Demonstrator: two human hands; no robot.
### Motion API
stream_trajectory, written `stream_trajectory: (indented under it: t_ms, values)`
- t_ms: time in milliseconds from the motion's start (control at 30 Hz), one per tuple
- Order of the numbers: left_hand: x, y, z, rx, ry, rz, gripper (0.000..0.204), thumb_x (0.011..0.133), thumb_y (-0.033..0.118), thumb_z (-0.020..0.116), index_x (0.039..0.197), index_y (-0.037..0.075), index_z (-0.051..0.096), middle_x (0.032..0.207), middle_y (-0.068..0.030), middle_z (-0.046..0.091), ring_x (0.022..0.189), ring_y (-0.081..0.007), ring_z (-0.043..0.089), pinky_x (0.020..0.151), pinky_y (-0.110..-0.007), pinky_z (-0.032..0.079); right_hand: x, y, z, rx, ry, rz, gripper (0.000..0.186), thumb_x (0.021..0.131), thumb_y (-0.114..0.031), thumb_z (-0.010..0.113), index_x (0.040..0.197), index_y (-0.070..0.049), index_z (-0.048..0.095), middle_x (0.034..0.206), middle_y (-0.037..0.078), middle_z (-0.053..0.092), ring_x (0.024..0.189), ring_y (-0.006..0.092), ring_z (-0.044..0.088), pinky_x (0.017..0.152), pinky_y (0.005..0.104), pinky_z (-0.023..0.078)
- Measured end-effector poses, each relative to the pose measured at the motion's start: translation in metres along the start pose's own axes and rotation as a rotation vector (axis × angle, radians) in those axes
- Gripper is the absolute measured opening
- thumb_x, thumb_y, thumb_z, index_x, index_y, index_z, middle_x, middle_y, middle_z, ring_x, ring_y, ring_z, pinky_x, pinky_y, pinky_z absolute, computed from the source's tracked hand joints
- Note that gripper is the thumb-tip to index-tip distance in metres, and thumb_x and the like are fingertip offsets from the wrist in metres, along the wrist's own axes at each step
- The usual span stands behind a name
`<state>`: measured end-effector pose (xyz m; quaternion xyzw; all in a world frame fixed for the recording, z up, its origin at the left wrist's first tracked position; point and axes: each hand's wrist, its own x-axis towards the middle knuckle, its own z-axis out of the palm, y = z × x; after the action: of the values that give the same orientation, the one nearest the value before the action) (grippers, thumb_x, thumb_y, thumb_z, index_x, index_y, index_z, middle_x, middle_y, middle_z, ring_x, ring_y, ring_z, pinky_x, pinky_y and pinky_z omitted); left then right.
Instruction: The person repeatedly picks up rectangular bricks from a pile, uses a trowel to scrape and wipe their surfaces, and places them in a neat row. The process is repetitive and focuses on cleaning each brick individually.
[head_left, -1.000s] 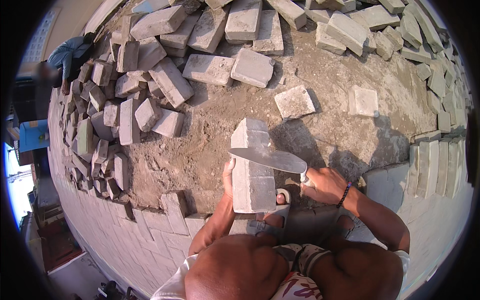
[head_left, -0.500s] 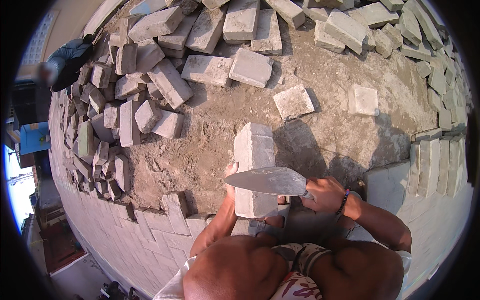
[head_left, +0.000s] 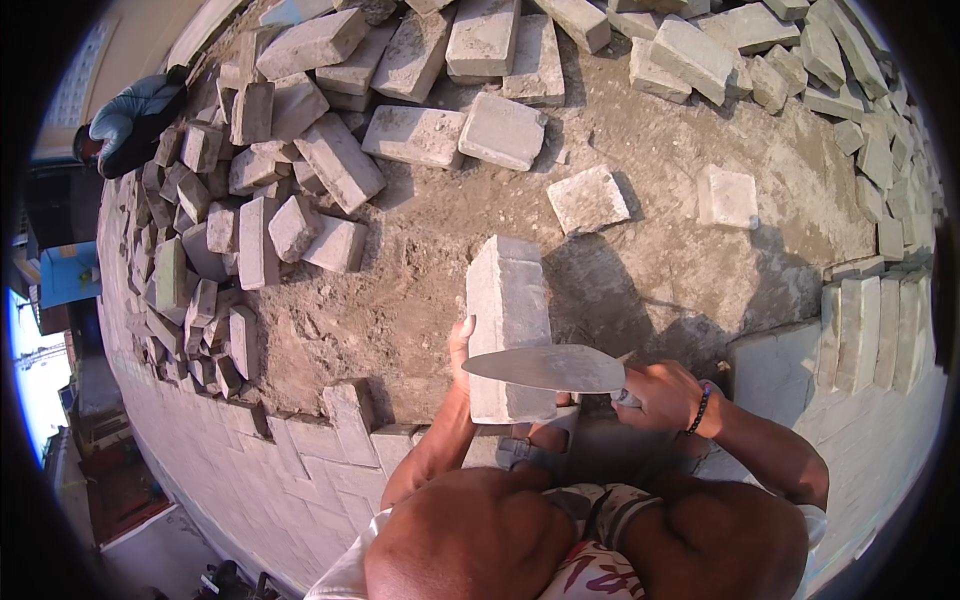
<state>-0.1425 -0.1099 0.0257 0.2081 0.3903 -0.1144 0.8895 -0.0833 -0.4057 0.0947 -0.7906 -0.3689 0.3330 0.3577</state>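
Observation:
A long grey concrete paving block [head_left: 508,290] is held in front of me above the dirt, its long side pointing away. My left hand [head_left: 460,350] grips its left side; the thumb shows, while the other fingers are hidden by the block. In my right hand [head_left: 662,398] is a trowel [head_left: 545,368], the fist closed round its handle. The trowel's pointed metal blade lies across the block's near part, pointing left. Whether blade and block touch, I cannot tell.
Laid pavers [head_left: 330,475] end in a stepped edge beside the bare soil [head_left: 400,270]. Loose blocks [head_left: 258,240] are heaped left, with more [head_left: 690,65] at the far side. Upright blocks [head_left: 860,330] stand in a row at right. Another person [head_left: 140,105] is at far left.
The paving block has shifted slightly away from me. The trowel has moved a little right and its blade has turned slightly. My hands keep their grips.

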Motion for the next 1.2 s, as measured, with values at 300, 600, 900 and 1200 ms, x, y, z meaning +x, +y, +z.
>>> stream_trajectory:
  t_ms: [300, 600, 900, 1200]
  values:
    - [0.006, -0.014, -0.019, 0.005, -0.011, -0.024, 0.072, 0.078, 0.051, 0.067, 0.135, 0.009, 0.052, 0.123, -0.0154, 0.061, 0.108, -0.0334, 0.059, 0.091, -0.052, 0.049, 0.037, 0.027, -0.011, -0.116, 0.110, 0.245, 0.030, 0.082, -0.024, 0.063, 0.102, -0.002, 0.059, 0.079, 0.023, 0.066, 0.076, 0.0430, 0.066, 0.070, 0.0508, 0.053]
    - [-0.006, -0.008, 0.008, -0.106, -0.211, -0.125, 0.073, 0.079, 0.049, 0.067, 0.136, 0.008, 0.051, 0.125, -0.0154, 0.060, 0.106, -0.0341, 0.060, 0.091, -0.052, 0.050, 0.049, 0.034, -0.037, -0.117, 0.236, 0.382, 0.026, 0.082, -0.019, 0.063, 0.100, -0.001, 0.058, 0.074, 0.025, 0.064, 0.076, 0.0459, 0.063, 0.068, 0.0528, 0.050]
    - [0.009, 0.009, 0.009, -0.039, -0.012, 0.018, 0.067, 0.080, 0.048, 0.067, 0.133, 0.008, 0.054, 0.121, -0.0138, 0.063, 0.103, -0.0319, 0.062, 0.092, -0.049, 0.050, -0.007, -0.001, -0.007, -0.133, -0.013, -0.035, 0.031, 0.083, -0.026, 0.066, 0.105, -0.005, 0.060, 0.087, 0.014, 0.067, 0.077, 0.0369, 0.067, 0.066, 0.0451, 0.054]
    - [0.010, 0.003, 0.004, -0.014, -0.026, 0.055, 0.068, 0.081, 0.049, 0.066, 0.134, 0.008, 0.053, 0.120, -0.0140, 0.063, 0.103, -0.0321, 0.062, 0.092, -0.048, 0.051, 0.016, -0.003, -0.006, -0.003, 0.312, -0.009, 0.027, 0.077, -0.015, 0.070, 0.099, -0.004, 0.059, 0.080, 0.015, 0.067, 0.071, 0.0364, 0.067, 0.062, 0.0426, 0.054]
